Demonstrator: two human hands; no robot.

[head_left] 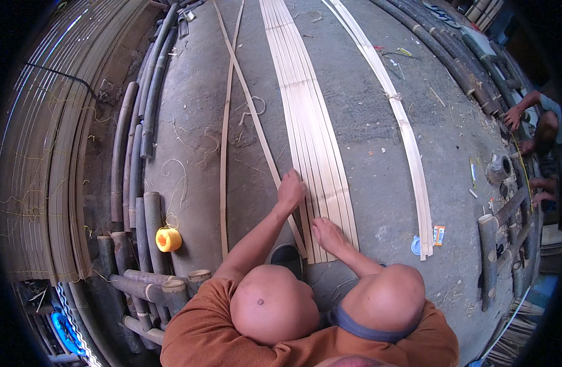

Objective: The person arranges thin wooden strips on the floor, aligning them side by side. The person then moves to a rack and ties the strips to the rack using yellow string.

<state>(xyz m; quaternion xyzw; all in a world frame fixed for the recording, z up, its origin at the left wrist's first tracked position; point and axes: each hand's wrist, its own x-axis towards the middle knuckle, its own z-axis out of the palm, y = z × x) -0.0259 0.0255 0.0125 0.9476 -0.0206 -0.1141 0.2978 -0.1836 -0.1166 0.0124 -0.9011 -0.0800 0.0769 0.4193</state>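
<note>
Left hand (291, 191) rests palm-down, fingers together, on the left edge of the row of pale bamboo strips (308, 116) laid flat on the concrete floor (367, 153). Right hand (327, 234) lies flat, fingers spread, near the strips' ends. Yellow twine spool (168, 239) stands well apart at left

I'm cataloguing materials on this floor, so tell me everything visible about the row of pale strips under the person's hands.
The row of pale strips is a set of long, thin, flat slats, cream-coloured and looking like split bamboo. They lie flat, side by side and edges together, on the grey concrete floor, running from the person's knees away toward the picture's top. The left hand presses on their left edge; the right hand rests on their near ends.
</note>
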